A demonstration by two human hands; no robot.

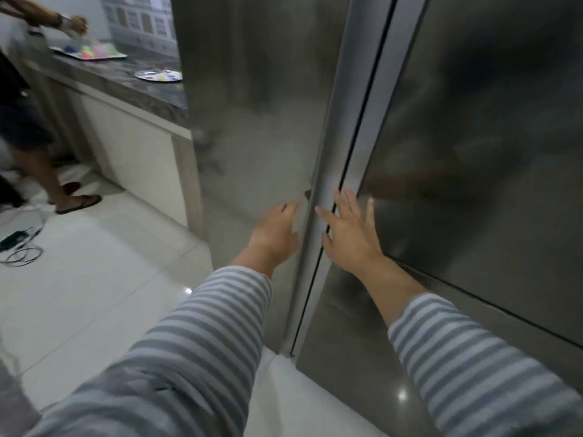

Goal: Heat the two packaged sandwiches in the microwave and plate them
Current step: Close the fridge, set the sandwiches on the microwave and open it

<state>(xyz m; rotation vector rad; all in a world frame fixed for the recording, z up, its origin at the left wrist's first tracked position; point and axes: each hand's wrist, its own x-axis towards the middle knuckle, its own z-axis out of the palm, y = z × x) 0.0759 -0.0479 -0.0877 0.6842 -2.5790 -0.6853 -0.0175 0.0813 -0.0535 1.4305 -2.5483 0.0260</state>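
Note:
A tall stainless-steel fridge fills the view, with a left door (258, 105) and a right door (489, 137) that meet at a vertical seam. My left hand (277, 230) reaches to the left door's edge beside the seam, fingers extended. My right hand (351, 233) lies with straight spread fingers on the right door by its edge. Neither hand holds anything. Both arms wear grey-striped sleeves. No sandwiches, microwave or plate are in view.
A dark stone counter (126, 77) with pale cabinets runs along the left, bearing a tray (91, 52) and a plate (159, 75) of coloured bits. Another person (28, 127) stands at its far end. Cables (19, 247) lie on the white tiled floor.

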